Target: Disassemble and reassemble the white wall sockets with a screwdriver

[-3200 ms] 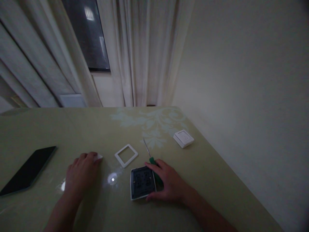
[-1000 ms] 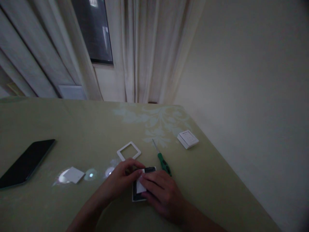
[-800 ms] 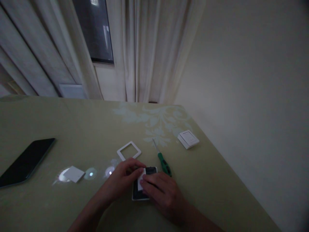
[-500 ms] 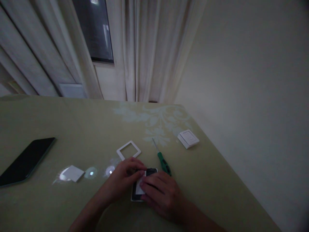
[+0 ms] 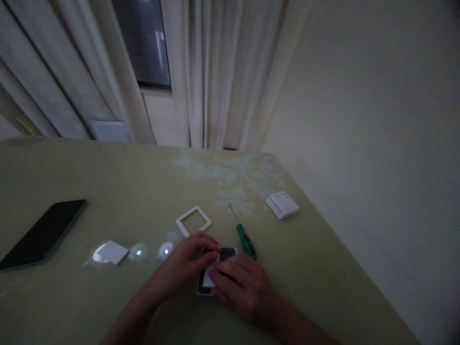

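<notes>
A dark switch body with a white rim (image 5: 226, 252) lies on the green table (image 5: 125, 187), and a small white cover piece (image 5: 207, 277) rests on its left half. My left hand (image 5: 183, 266) curls over the piece from the left, fingertips pinching its top edge. From the right, my right hand (image 5: 242, 287) presses its fingers down on the piece and the switch body. Most of the switch body is hidden under both hands.
A green-handled screwdriver (image 5: 246, 242) lies just right of the hands. A white square frame (image 5: 193, 221) sits behind them, a second white cover piece (image 5: 112, 252) to the left, a black phone (image 5: 43, 233) far left. A white switch (image 5: 282, 204) rests near the wall-side edge.
3.2 s ago my left hand was at the white pieces on the left and my right hand held the switch body by the screwdriver. Now both hands press one white piece onto the switch body.
</notes>
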The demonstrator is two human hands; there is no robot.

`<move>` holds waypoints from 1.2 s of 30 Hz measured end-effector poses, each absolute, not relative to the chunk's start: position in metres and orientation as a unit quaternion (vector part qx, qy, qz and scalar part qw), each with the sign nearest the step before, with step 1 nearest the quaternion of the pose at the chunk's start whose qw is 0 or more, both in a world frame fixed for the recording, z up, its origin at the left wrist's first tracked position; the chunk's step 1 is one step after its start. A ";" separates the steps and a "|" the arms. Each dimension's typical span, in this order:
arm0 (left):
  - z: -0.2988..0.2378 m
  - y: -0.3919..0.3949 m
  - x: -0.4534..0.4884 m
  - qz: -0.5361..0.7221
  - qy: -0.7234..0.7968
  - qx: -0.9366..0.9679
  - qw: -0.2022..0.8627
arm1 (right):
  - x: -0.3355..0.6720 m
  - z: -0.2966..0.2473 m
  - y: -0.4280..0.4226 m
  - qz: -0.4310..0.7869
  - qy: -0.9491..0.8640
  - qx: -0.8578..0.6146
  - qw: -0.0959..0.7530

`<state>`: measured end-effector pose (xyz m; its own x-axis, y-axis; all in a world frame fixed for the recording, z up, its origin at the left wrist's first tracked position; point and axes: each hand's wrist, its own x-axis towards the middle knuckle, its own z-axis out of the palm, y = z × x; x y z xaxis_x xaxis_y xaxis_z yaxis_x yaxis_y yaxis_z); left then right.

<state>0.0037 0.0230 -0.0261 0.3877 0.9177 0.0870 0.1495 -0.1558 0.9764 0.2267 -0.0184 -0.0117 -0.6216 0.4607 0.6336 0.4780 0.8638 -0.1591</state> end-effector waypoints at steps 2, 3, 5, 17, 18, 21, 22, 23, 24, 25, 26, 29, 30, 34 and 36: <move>-0.026 0.022 0.004 0.375 0.402 0.660 0.512 | 0.226 -0.011 -0.019 -0.014 -0.901 -0.266 0.342; -0.025 0.022 0.005 0.372 0.403 0.662 0.511 | 0.226 -0.011 -0.019 -0.014 -0.900 -0.269 0.342; -0.023 0.022 0.005 0.368 0.413 0.666 0.501 | 0.226 -0.011 -0.020 -0.017 -0.898 -0.272 0.346; -0.020 0.022 0.007 0.323 0.475 0.635 0.516 | 0.229 -0.008 -0.021 0.043 -0.908 -0.263 0.324; -0.020 0.023 0.007 0.322 0.473 0.631 0.524 | 0.229 -0.007 -0.021 0.048 -0.907 -0.264 0.325; -0.020 0.023 0.007 0.324 0.467 0.623 0.537 | 0.228 -0.005 -0.022 0.060 -0.905 -0.273 0.321; -0.020 0.023 0.007 0.325 0.466 0.622 0.539 | 0.228 -0.005 -0.023 0.062 -0.905 -0.275 0.319; -0.021 0.023 0.008 0.326 0.467 0.620 0.539 | 0.228 -0.006 -0.023 0.064 -0.905 -0.275 0.318; -0.021 0.023 0.008 0.328 0.467 0.620 0.539 | 0.227 -0.006 -0.023 0.066 -0.905 -0.275 0.318; -0.021 0.023 0.008 0.330 0.468 0.619 0.537 | 0.227 -0.007 -0.024 0.067 -0.904 -0.275 0.322; -0.022 0.023 0.009 0.332 0.469 0.619 0.535 | 0.227 -0.008 -0.024 0.068 -0.901 -0.276 0.327; -0.023 0.025 0.010 0.337 0.469 0.620 0.531 | 0.227 -0.011 -0.023 0.069 -0.897 -0.281 0.335; -0.024 0.025 0.010 0.337 0.470 0.619 0.532 | 0.227 -0.011 -0.023 0.069 -0.896 -0.282 0.336; -0.023 0.027 0.010 0.333 0.471 0.616 0.537 | 0.226 -0.009 -0.025 0.080 -0.894 -0.292 0.330; -0.022 0.027 0.009 0.332 0.470 0.616 0.538 | 0.225 -0.008 -0.026 0.078 -0.896 -0.296 0.322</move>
<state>0.0093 0.0273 -0.0220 0.3389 0.9358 -0.0968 0.2221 0.0204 0.9748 0.2250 -0.0258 -0.0076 -0.6169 0.5806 0.5313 0.4797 0.8126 -0.3310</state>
